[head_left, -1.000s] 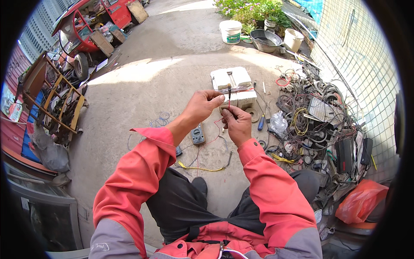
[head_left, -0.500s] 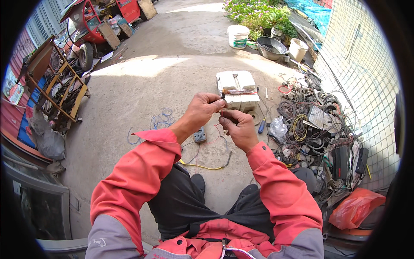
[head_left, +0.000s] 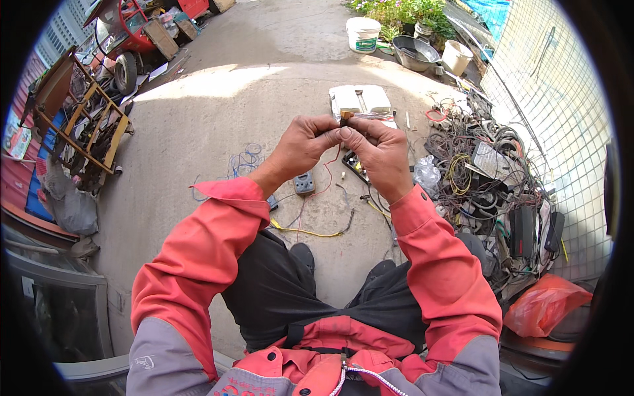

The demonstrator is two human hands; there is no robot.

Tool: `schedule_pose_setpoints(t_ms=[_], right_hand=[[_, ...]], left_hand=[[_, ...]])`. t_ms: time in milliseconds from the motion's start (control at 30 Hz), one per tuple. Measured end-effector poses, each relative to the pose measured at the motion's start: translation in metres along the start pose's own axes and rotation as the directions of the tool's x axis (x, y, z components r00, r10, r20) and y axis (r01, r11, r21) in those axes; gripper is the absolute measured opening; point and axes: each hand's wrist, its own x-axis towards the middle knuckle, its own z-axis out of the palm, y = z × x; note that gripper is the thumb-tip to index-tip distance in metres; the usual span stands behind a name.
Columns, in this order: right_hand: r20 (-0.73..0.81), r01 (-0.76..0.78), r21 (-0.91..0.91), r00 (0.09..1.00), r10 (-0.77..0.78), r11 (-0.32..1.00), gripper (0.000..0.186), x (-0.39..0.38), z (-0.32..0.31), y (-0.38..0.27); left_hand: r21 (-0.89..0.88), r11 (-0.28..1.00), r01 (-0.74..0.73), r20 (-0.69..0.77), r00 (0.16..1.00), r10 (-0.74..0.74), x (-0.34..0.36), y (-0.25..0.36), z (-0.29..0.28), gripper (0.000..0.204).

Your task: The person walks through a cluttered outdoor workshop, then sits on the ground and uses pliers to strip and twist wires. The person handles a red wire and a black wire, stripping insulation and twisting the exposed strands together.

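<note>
Both hands meet in front of me over a small black part with an orange-brown tip. My left hand is closed, its thumb and fingers pinching the part from the left. My right hand grips it from the other side, thumb against its lower end. Most of the part is hidden by the fingers. A thin red wire hangs below the hands toward the ground. Left of it lies a small grey-blue box. Partly behind my right hand is a black-edged tray-like item.
White foam blocks lie beyond my hands. A tangled heap of cables spreads along the right wall. Blue wire and a yellow cable lie on the concrete. Farther off stand a white bucket and a dark basin.
My hands have risen and come together, the right one moving up beside the left. The black part now sits mostly behind the fingers, with its orange-brown tip showing. The view has shifted slightly.
</note>
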Motion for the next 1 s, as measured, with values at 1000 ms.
schedule_pose_setpoints(t_ms=[1000], right_hand=[[-0.485, 0.392, 0.455, 0.862, -0.146, 0.799, 0.02, 0.042, -0.135, -0.077]], left_hand=[[0.455, 0.801, 0.39, 0.255, 0.805, -0.536, -0.015, -0.062, -0.033, 0.043]])
